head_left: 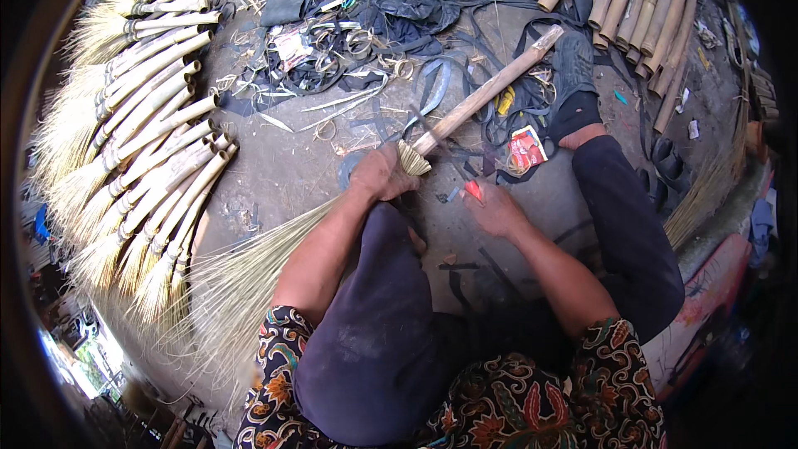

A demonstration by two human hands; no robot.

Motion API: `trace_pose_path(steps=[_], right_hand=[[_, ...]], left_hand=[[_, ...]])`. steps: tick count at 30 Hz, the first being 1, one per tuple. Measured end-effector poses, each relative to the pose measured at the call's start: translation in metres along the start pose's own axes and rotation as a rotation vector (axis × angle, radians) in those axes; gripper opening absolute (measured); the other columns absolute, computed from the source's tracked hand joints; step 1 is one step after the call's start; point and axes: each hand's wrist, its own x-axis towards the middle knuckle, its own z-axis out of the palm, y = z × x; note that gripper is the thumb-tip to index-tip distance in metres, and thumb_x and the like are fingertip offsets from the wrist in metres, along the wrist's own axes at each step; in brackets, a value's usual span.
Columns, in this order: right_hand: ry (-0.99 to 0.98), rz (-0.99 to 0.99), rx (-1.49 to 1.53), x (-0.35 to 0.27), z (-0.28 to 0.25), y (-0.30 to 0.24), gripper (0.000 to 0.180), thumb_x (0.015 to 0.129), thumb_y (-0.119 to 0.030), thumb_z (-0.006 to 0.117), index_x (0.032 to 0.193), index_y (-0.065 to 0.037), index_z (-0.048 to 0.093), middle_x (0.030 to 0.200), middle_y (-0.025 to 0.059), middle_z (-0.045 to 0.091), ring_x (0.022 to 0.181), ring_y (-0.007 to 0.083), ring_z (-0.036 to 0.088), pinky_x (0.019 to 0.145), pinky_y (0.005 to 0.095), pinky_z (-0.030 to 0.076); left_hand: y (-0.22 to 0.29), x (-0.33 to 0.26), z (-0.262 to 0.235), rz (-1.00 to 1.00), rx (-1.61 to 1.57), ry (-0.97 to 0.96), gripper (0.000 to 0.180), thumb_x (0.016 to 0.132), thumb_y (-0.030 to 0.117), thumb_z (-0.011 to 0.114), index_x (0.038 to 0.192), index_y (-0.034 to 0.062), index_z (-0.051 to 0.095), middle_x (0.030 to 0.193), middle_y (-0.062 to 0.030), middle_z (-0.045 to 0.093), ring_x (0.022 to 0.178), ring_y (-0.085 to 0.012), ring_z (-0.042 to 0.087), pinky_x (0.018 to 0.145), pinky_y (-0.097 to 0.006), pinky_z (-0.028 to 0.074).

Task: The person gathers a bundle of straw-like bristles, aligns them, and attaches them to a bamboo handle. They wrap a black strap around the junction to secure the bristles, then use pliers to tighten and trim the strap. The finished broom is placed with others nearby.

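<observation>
My left hand [381,173] is closed round a long bundle of pale broom straw [249,262], just behind its blunt end. The straw fans out to the left under my forearm. A wooden pole [490,91] meets the bundle's blunt end and slants up to the right, its far end beside my shoe. A short dark strip sticks out over the pole near my left hand. My right hand [493,209], just right of the bundle, is closed on a small red-handled tool [474,190]; its working end is too blurred to name.
Finished straw brooms [170,137] with bamboo handles lie in a row at the left. Bamboo poles [644,4] are stacked at the upper right. Black rubber scraps [407,12] and cut rings litter the far floor. A red packet [526,150] lies near my foot; sandals [667,162] are farther right.
</observation>
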Motion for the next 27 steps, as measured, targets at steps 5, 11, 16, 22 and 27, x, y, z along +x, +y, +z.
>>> trace_pose_path(steps=[5, 11, 16, 22, 27], right_hand=[[-0.046, -0.111, -0.106, -0.004, 0.001, -0.001, 0.043, 0.103, -0.039, 0.057, 0.112, 0.003, 0.061, 0.103, 0.0315, 0.070, 0.102, 0.0521, 0.066, 0.088, 0.0566, 0.052], [0.035, -0.025, -0.019, -0.001, 0.000, -0.002, 0.039, 0.103, -0.038, 0.057, 0.109, 0.001, 0.061, 0.101, 0.0303, 0.070, 0.100, 0.0504, 0.067, 0.085, 0.0559, 0.052], [-0.080, -0.014, -0.118, 0.002, 0.001, -0.006, 0.042, 0.103, -0.038, 0.057, 0.117, 0.001, 0.061, 0.106, 0.0329, 0.069, 0.104, 0.0520, 0.066, 0.090, 0.0569, 0.052], [0.034, -0.055, -0.004, -0.003, 0.006, -0.005, 0.042, 0.103, -0.038, 0.057, 0.116, 0.001, 0.061, 0.107, 0.0331, 0.069, 0.104, 0.0523, 0.066, 0.089, 0.0574, 0.052], [-0.006, -0.027, -0.027, 0.002, 0.011, -0.001, 0.043, 0.103, -0.039, 0.057, 0.117, 0.002, 0.060, 0.107, 0.0334, 0.069, 0.103, 0.0528, 0.066, 0.088, 0.0575, 0.052]], left_hand=[[-0.023, 0.025, -0.002, 0.110, -0.314, -0.272, 0.057, 0.077, 0.035, 0.084, 0.120, 0.0020, 0.068, 0.103, -0.0108, 0.073, 0.093, -0.0228, 0.067, 0.086, -0.039, 0.054], [-0.027, 0.027, 0.008, 0.159, -0.436, -0.302, 0.063, 0.077, 0.038, 0.087, 0.125, 0.0027, 0.066, 0.106, -0.0109, 0.073, 0.098, -0.0217, 0.066, 0.089, -0.038, 0.053], [-0.009, 0.005, 0.000, -0.025, 0.073, -0.043, 0.065, 0.075, 0.041, 0.086, 0.122, -0.0010, 0.069, 0.110, -0.0194, 0.076, 0.101, -0.0331, 0.072, 0.091, -0.044, 0.055], [-0.009, 0.010, -0.023, 0.038, -0.315, -0.324, 0.063, 0.071, 0.042, 0.087, 0.114, -0.0025, 0.073, 0.098, -0.0179, 0.076, 0.096, -0.0318, 0.072, 0.087, -0.041, 0.055], [-0.014, 0.016, -0.024, 0.054, -0.453, -0.430, 0.054, 0.073, 0.039, 0.088, 0.108, -0.0004, 0.077, 0.101, -0.0132, 0.077, 0.091, -0.0224, 0.070, 0.084, -0.038, 0.054]])
